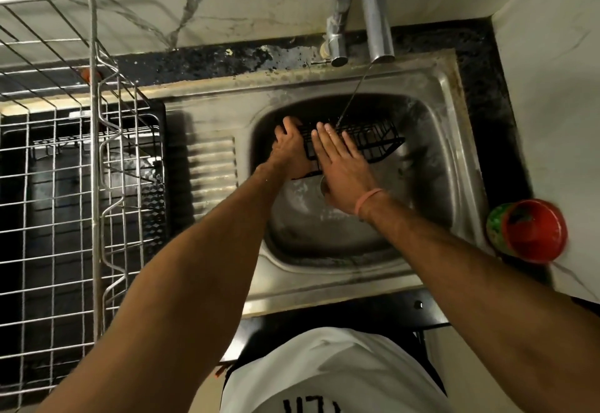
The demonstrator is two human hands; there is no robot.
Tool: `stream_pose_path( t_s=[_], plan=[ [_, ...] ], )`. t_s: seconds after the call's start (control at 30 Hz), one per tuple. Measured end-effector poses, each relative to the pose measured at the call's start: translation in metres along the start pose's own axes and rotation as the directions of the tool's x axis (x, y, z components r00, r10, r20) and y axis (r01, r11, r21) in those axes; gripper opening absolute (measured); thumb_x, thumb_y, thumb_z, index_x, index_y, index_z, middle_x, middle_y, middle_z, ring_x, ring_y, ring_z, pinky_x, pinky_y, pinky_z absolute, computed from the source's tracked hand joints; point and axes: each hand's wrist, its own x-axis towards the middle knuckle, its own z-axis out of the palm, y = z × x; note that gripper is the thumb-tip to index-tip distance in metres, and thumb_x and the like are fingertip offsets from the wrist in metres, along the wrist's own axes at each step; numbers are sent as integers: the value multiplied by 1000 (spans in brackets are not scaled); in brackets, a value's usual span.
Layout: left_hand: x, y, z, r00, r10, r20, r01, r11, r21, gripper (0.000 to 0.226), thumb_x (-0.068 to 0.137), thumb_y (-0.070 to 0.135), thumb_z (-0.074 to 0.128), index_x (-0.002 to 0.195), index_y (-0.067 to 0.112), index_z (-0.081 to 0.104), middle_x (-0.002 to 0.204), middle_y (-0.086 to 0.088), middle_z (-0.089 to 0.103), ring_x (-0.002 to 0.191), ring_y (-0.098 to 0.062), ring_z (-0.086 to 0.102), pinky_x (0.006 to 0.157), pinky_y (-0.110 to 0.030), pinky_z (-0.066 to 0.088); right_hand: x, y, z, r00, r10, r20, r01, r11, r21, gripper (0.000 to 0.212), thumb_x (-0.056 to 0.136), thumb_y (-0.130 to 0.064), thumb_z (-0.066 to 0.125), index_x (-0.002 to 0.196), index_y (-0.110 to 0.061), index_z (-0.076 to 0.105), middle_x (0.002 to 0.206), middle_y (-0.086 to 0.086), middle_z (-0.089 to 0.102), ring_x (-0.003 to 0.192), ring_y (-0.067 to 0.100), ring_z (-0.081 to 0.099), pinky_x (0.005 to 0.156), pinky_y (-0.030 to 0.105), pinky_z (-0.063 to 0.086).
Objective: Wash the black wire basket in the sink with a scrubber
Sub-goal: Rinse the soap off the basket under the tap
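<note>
The black wire basket point(363, 143) lies in the sink point(448, 152), at its far side, under a thin water stream from the tap point(373, 9). The left hand point(292, 152) grips the basket's left end with curled fingers. The right hand point(341, 165) rests flat on the basket, fingers straight and close together.

Both arms extended forward; left hand point(290, 149) fingers curled, gripping; right hand point(341, 165) flat, fingers straight.
</note>
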Motion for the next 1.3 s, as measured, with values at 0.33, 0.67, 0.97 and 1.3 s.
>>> stream_pose_path(
  t_s=[0.33, 0.67, 0.97, 1.3],
  plan=[
    [2, 10, 5, 976, 183, -118, -175, 982, 73, 71, 92, 23, 76, 150, 13, 36, 143, -17, 42, 118, -43, 62, 99, -47, 55, 2, 3, -2, 999, 0, 46, -2, 999, 41, 105, 86, -23, 65, 167, -3, 1, 176, 17, -5, 163, 30, -4, 132, 48, 9],
    [9, 17, 0, 988, 116, -106, -95, 977, 189, 92, 91, 8, 76, 164, 17, 22, 150, -21, 44, 131, -46, 58, 105, -55, 55, 36, 28, -21, 980, 140, 137, -158, 980, 123, 113, 87, -29, 69, 167, -6, -7, 176, 14, -12, 163, 27, -10, 133, 46, 1],
    [8, 17, 2, 991, 83, -110, -61, 980, 190, 92, 87, 5, 78, 160, 24, 26, 148, -13, 45, 130, -42, 58, 96, -58, 54, -22, 57, -6, 989, -140, 47, 143, 988, -59, 107, 84, -9, 62, 168, -9, -5, 176, 13, -7, 163, 26, -5, 133, 46, 11],
    [6, 16, 4, 993, 57, -103, -37, 981, 188, 95, 84, 4, 80, 158, 27, 25, 146, -13, 47, 129, -40, 58, 95, -57, 56, -6, 41, -2, 998, -10, 69, 10, 1000, -11, 111, 89, -39, 65, 167, -3, -5, 175, 18, -9, 163, 30, -9, 132, 49, 8]
  ],
)
